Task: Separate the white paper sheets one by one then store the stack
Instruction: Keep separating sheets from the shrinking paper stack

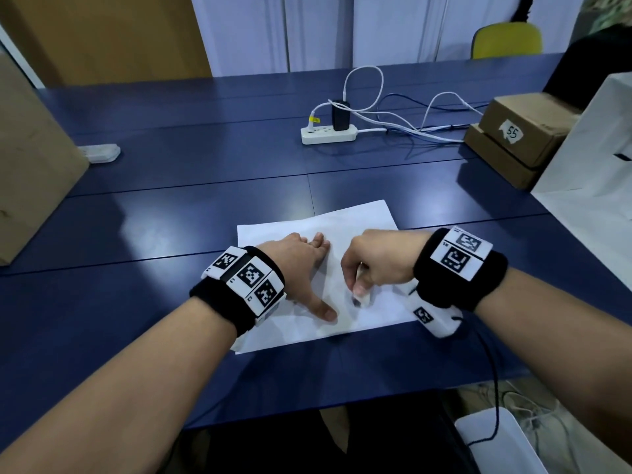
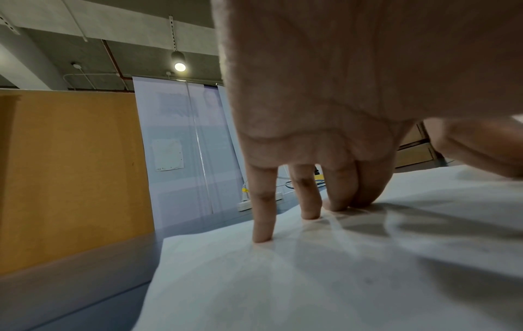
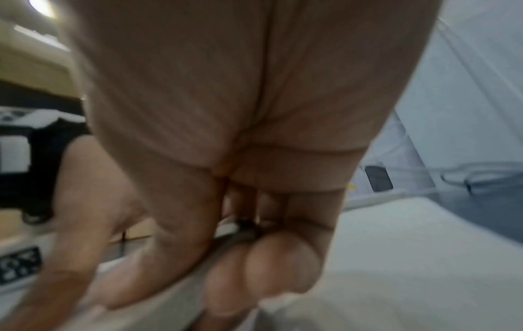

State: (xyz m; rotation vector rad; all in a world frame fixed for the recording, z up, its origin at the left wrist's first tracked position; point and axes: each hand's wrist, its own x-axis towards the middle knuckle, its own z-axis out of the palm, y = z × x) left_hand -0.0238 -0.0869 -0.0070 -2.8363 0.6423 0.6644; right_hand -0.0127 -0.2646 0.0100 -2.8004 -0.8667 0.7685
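A stack of white paper sheets lies on the blue table, straight ahead of me. My left hand rests flat on the stack's left half, with the fingers straight and the thumb spread toward me. The left wrist view shows those fingertips pressing on the paper. To its right, my right hand is curled over the stack, its thumb and fingers pinching a small raised bit of the top sheet. In the blurred right wrist view, the right hand's curled fingers close over a sheet edge.
A white power strip with a black charger and loose cables sits further back. Two stacked cardboard boxes and a white bag stand at the right. At the left is a large cardboard box, and a yellow chair stands behind the table.
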